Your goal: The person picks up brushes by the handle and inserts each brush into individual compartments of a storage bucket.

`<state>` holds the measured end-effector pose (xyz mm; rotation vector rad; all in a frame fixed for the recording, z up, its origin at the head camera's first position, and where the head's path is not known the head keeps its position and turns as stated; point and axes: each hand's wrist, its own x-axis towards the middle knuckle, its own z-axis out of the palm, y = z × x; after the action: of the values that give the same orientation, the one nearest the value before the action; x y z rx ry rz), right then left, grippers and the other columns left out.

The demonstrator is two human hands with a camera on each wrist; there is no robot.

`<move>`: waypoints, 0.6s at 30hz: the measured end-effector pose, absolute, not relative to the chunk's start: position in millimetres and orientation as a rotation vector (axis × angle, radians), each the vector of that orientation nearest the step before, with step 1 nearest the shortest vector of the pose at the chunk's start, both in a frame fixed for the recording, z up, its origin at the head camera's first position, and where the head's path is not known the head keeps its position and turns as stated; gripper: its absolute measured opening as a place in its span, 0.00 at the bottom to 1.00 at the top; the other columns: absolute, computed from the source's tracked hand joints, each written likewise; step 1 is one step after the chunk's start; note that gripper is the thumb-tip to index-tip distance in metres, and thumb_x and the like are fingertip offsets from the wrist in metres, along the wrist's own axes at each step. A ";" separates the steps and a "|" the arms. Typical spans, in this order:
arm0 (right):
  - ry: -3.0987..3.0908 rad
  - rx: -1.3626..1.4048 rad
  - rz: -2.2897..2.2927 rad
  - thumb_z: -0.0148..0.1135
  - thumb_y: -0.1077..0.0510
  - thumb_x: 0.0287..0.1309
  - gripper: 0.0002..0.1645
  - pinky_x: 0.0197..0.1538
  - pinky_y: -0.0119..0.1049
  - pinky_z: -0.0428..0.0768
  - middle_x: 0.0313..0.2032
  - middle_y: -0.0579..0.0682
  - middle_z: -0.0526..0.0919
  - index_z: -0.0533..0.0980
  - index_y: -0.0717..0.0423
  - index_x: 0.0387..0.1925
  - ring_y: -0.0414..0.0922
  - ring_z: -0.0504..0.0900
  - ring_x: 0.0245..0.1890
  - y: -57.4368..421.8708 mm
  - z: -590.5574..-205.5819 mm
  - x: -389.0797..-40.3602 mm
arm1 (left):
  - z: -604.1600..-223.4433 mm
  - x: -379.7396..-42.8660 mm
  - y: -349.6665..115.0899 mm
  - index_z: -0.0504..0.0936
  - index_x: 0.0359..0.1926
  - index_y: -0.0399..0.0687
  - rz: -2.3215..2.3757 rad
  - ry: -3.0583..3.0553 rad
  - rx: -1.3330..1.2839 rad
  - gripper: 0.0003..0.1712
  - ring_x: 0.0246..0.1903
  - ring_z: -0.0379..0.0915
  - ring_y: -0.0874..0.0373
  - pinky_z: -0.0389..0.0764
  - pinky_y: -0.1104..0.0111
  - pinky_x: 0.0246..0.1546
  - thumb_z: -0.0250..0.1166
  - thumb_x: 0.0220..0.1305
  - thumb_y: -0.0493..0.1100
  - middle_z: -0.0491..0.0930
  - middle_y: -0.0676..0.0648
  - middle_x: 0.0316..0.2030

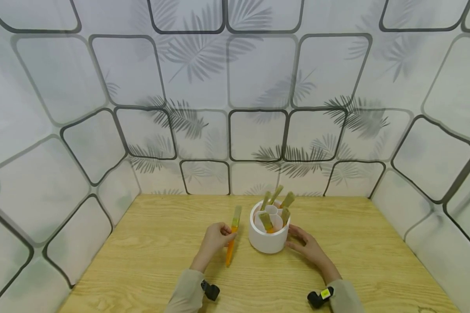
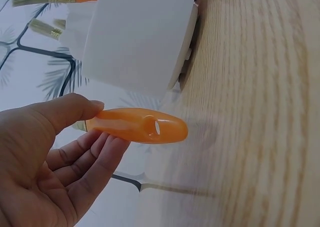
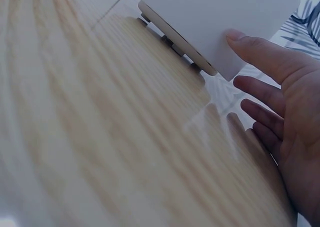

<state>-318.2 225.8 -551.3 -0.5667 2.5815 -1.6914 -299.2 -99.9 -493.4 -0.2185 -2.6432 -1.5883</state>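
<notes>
My left hand pinches a paintbrush by its orange handle, between thumb and fingers. The bristles point toward the back wall, and the handle end with its hanging hole shows in the left wrist view. To the right of it stands a round white holder with inner compartments. Several more brushes stand in it, bristles up. At the holder's right side is my right hand, its fingers loosely bent and the thumb tip right at the white wall. A small part of the bristle end shows behind my left thumb in the left wrist view.
The holder stands on a light wood-grain table. Patterned white walls enclose the back and both sides. Small dark feet show under the holder's base in the right wrist view.
</notes>
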 end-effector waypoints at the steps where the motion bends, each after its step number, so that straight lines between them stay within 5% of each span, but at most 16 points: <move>1: 2.582 -0.566 -1.691 0.65 0.52 0.54 0.37 0.62 0.56 0.63 0.60 0.57 0.70 0.63 0.51 0.65 0.57 0.67 0.61 225.8 -551.9 -318.4 | -493.4 -299.1 -99.8 0.77 0.30 0.37 -1.588 -2.643 -0.217 0.10 0.22 0.73 0.60 0.83 0.65 0.24 0.68 0.54 0.40 0.77 0.46 0.25; 13: 2.600 -0.587 -1.694 0.65 0.52 0.53 0.36 0.60 0.39 0.70 0.58 0.56 0.73 0.64 0.53 0.63 0.55 0.70 0.59 226.2 -554.2 -318.3 | -493.2 -297.8 -98.8 0.77 0.29 0.37 -1.548 -2.629 -0.253 0.10 0.20 0.73 0.61 0.81 0.69 0.21 0.68 0.55 0.40 0.77 0.46 0.23; 18: 2.636 -0.599 -1.678 0.66 0.52 0.53 0.36 0.59 0.39 0.70 0.55 0.56 0.75 0.65 0.54 0.63 0.55 0.71 0.58 224.6 -553.9 -319.1 | -491.1 -297.8 -98.3 0.77 0.29 0.37 -1.556 -2.607 -0.244 0.10 0.19 0.73 0.61 0.80 0.71 0.20 0.68 0.55 0.40 0.77 0.46 0.23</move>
<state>-319.1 224.6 -553.9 -0.5987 2.6360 -1.6783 -297.8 -98.3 -491.1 -0.2436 -2.6070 -1.5561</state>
